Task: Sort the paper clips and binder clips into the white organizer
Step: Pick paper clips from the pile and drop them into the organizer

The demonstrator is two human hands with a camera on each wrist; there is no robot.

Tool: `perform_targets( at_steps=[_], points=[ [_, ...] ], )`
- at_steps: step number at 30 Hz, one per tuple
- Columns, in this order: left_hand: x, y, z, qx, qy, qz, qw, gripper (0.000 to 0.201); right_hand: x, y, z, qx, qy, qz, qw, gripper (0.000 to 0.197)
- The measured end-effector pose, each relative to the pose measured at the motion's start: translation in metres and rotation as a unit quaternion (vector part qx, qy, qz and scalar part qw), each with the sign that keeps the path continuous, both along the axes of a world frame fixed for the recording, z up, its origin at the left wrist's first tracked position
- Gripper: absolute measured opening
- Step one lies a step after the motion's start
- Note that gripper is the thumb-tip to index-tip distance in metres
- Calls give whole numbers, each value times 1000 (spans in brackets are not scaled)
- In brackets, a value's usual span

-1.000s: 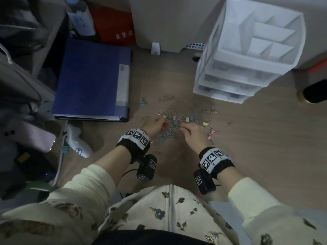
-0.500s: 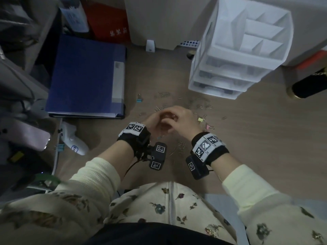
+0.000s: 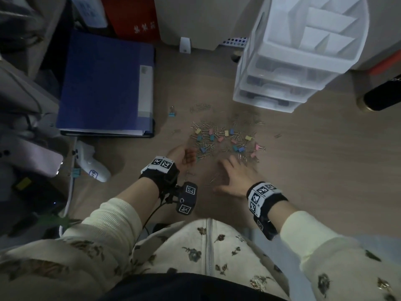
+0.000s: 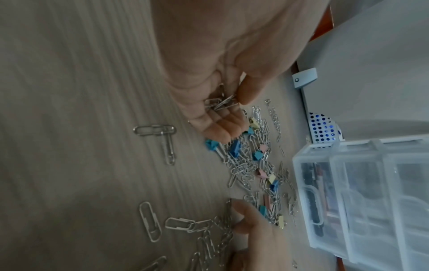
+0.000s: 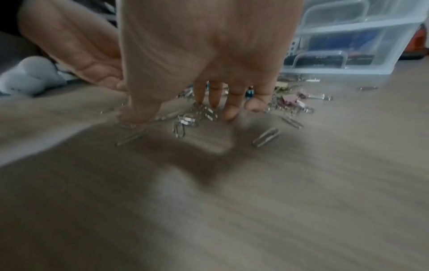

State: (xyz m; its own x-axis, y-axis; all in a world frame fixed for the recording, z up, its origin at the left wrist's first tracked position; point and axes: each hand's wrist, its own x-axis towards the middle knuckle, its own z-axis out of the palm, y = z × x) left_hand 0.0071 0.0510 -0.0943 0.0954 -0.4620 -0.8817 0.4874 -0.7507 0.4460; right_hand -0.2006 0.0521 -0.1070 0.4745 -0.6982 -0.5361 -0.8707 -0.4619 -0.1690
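A scatter of silver paper clips and pastel binder clips (image 3: 225, 139) lies on the wooden floor in front of the white organizer (image 3: 303, 46). My left hand (image 3: 184, 155) is cupped palm-up at the pile's near left edge, holding several paper clips (image 4: 220, 102) between thumb and fingers. My right hand (image 3: 236, 174) is spread palm-down over loose paper clips (image 5: 190, 117) at the near side of the pile, fingertips (image 5: 230, 113) touching the floor. Binder clips (image 4: 234, 146) lie just beyond the left fingertips.
A blue folder (image 3: 106, 83) lies to the left, with a lone blue binder clip (image 3: 172, 111) beside it. A white device (image 3: 91, 164) sits at the near left. The organizer's clear drawers (image 3: 275, 83) face the pile. Bare floor stretches to the right.
Both hands were together over the pile half a second ago. They have parted: the left stays cupped with paper clips, the right has come down flat on the floor nearer me.
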Motion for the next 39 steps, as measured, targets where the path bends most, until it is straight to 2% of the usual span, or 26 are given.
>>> perform_targets(
  at_steps=[3,7,11,19,22,25,29,33,39],
  points=[
    [-2,3,-1,-5,-1,4,1000,36,0,4,-1,-37,13,25,999,78],
    [-3,6,-1,-5,0,10,1000,33,3,-6,-7,-68,-51,-16,996,43],
    [-4,8,0,-7,-6,11,1000,33,3,-9,-13,-71,-84,-41,993,24],
    [-6,5,4,-14,-10,0,1000,33,8,-17,1,-59,-71,-64,994,17],
    [-10,3,8,-32,5,-18,999,32,16,-23,18,-54,-136,-112,983,19],
    [-19,1,14,-58,31,-38,997,30,32,-28,36,-50,-233,-123,963,19],
    [-33,-2,25,-85,84,-44,992,24,55,-26,46,-37,-307,-105,945,16],
    [-35,-3,28,-87,117,-29,989,26,56,-27,49,-50,-295,-69,952,23],
    [-34,-4,23,-70,91,-33,993,24,48,-25,47,-105,-282,-7,954,23]
  ],
)
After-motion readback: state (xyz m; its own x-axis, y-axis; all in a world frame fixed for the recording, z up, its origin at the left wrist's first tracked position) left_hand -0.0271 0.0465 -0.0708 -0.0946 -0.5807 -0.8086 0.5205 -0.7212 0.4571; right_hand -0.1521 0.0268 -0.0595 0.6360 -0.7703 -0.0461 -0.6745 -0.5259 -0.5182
